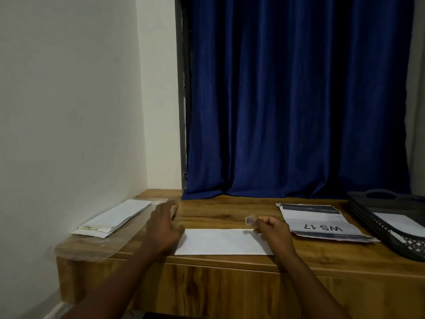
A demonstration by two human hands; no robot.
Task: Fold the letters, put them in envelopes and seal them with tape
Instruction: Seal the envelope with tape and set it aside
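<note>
A white envelope (220, 241) lies flat near the front edge of the wooden table (230, 208). My right hand (272, 229) hovers over its right end and pinches a small piece of clear tape (250, 220) between thumb and fingers. My left hand (164, 224) reaches over the envelope's left end toward the back left, fingers curled around something small that I cannot make out. A stack of white envelopes (115, 217) lies on a clear plastic sheet (92, 247) at the left edge.
A printed sheet marked "WS 17" (322, 223) lies at the right. A black mesh tray (391, 217) holding white paper sits at the far right. A blue curtain (299, 100) hangs behind the table and a white wall is on the left.
</note>
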